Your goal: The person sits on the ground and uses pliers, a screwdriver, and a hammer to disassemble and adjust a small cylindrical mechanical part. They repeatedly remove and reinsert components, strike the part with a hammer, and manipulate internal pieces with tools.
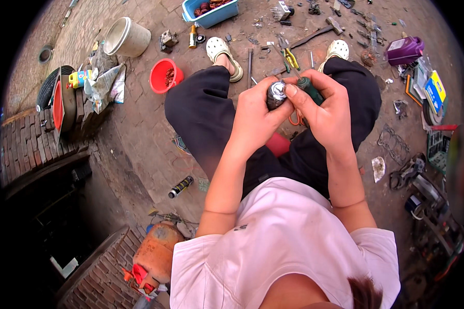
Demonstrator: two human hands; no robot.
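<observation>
I hold my hands together above my lap, between my knees. My left hand grips a small dark cylindrical part with a shiny silver top. My right hand holds a dark green handle, apparently a screwdriver's, with the thumb pressed at the silver top of the part. An orange looped handle shows just below my hands. Beyond them on the ground lie yellow-handled pliers, a long metal bar and a hammer.
A red bowl, a white bucket and a blue tub sit ahead and left. A purple jug, metal parts and cases line the right. An orange gas cylinder and spray can lie left, near a dark brick-edged pit.
</observation>
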